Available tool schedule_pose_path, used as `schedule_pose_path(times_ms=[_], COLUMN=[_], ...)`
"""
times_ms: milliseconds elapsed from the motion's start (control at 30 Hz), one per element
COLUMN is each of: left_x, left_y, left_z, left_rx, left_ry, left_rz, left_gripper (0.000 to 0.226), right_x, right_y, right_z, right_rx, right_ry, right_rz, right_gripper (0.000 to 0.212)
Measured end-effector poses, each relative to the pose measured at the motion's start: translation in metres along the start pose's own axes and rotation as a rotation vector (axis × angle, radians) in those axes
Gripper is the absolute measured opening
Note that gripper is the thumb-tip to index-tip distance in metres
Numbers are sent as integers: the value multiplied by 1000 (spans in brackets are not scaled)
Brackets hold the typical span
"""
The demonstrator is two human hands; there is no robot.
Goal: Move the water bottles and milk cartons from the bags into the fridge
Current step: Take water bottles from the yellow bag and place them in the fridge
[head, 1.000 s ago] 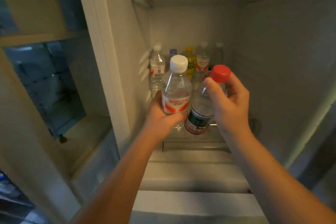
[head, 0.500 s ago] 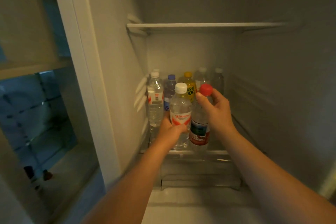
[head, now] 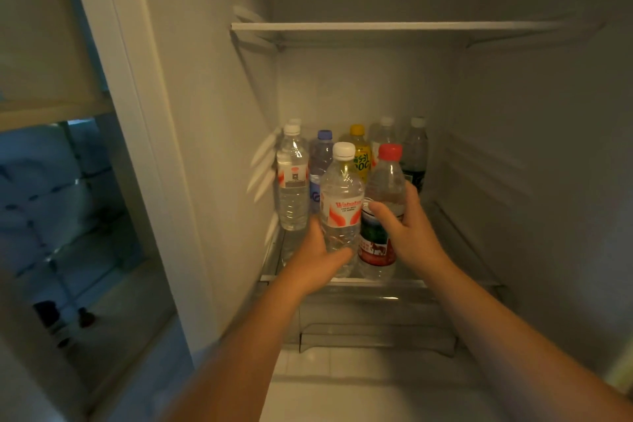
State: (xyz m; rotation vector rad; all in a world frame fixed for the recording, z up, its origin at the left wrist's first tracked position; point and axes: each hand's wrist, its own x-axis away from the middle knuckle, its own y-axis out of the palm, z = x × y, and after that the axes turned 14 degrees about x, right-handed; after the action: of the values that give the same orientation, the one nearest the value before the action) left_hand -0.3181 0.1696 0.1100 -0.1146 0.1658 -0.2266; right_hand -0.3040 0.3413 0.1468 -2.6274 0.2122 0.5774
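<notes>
Water bottles, two of them, upright at the front edge of the glass fridge shelf (head: 445, 279), one in each hand. White-capped bottle (head: 340, 205) gripped low by the left hand (head: 317, 259), fingers wrapped round its base; clear ribbed plastic, white label with red swooshes reading "Wahaha", smaller print under it too fine to read. Red-capped bottle (head: 385, 181) just right of it and touching, clasped at mid-height by the right hand (head: 409, 229), thumb across the front, fingers hidden behind; label green above and red below with white characters, unreadable and partly covered by the thumb.

Beyond the fingers, a back row of bottles on the same shelf: left of the left hand a clear bottle (head: 292, 181) with white cap and a white-and-red label, writing blurred; then a blue-capped bottle (head: 321, 161); a yellow bottle (head: 360, 154) with green lettering, partly blocked; a white-capped one (head: 385, 132), mostly hidden; a dark bottle (head: 415, 154) with pale cap past the right hand. One more cap barely visible behind the leftmost. White upper shelf (head: 394, 27) overhead. Dim light, fine print lost throughout.
</notes>
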Motion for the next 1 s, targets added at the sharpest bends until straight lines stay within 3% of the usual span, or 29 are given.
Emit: schedule_pose_path(times_ms=[133, 367, 567, 767, 1000], left_x=[4, 0, -9, -33, -67], left_y=[-1, -4, -2, -2, -10], left_z=[-12, -18, -22, -23, -32], left_rx=[-137, -123, -70, -80, -208], left_ry=[25, 91, 63, -32, -97], left_rz=[69, 187, 357, 465, 544], left_gripper=[82, 71, 50, 32, 16], right_x=[19, 20, 7, -16, -49], right_y=[6, -2, 10, 26, 46], right_z=[30, 49, 55, 55, 62], right_rx=[78, 360, 459, 552, 582], right_ry=[105, 126, 189, 265, 426], right_rz=[-135, -251, -232, -216, -178], right_gripper=[48, 47, 49, 32, 31])
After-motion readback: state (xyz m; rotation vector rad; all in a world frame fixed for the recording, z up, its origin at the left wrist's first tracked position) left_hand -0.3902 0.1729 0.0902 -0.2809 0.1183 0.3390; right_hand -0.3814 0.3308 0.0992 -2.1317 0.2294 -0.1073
